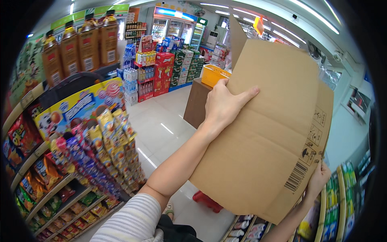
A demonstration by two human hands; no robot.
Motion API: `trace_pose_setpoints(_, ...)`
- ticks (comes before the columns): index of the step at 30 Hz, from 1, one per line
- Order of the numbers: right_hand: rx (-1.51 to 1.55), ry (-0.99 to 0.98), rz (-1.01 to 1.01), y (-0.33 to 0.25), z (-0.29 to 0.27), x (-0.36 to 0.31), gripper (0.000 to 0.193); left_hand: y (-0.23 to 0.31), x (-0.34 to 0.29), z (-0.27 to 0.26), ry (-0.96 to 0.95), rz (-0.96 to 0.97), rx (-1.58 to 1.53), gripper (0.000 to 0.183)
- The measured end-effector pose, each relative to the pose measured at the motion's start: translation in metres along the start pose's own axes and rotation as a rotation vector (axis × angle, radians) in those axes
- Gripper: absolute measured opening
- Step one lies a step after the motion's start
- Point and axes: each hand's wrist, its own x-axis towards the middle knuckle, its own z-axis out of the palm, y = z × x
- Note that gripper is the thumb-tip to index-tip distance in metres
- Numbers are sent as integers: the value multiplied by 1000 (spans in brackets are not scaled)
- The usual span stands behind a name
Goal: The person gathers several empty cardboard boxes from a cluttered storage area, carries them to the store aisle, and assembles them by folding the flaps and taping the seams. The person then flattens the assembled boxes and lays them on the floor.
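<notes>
Snack rack [40, 151] curves up the left, and look at this, brown cardboard [266, 133] angled across the right side, held aloft, orange basket [215, 74] showing past its left edge; left hand [225, 103] clamped on that edge, thumb over the face, right hand [318, 179] clamped on the lower right edge

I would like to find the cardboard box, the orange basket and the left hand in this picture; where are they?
Cardboard box [262, 133], head view: middle of its broad panel.
Orange basket [213, 76], head view: its outer wall.
Left hand [224, 105], head view: back of the hand.
</notes>
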Motion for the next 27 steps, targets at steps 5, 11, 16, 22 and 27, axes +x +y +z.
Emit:
trace_pose_setpoints(5,136,77,-118,30,107,80,30,-39,95,0,125,199,-111,78)
trace_pose_setpoints(11,271,17,-87,62,261,165,31,-84,218,-14,254,294,17,70)
trace_pose_setpoints(16,223,-158,-82,86,396,220,23,-134,324,-49,321,223,213,64)
trace_pose_setpoints(22,248,-416,-93,97,565,261,21,-197,425,-114,315,12,256,55)
trace_pose_setpoints(27,364,-685,-151,82,707,276,21,-236,498,-199,388,-272,546,62)
